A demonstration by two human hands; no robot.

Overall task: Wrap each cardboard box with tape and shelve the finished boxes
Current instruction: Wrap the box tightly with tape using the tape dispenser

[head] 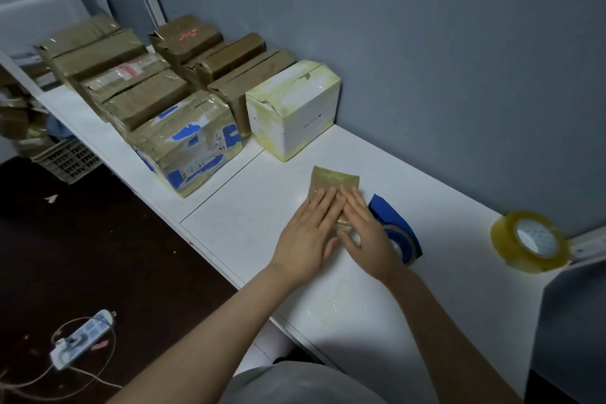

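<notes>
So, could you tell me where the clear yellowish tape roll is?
In the head view, the clear yellowish tape roll sits far right on the white table, right of the blue tape roll.

The left hand [308, 234] and right hand [365, 228] rest on a small flat box [333, 179] on the table [255, 210], with a tape dispenser [398, 228] just right of it and a tape roll [531, 241] farther right. Wrapped boxes [183, 128] line the wall [393, 43] behind and to the left.

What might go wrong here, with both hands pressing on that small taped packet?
The right hand lies close beside the blue tape dispenser, so a sideways slip might knock it. A clear tape strip lies on the table between the forearms and may stick to an arm.
</notes>
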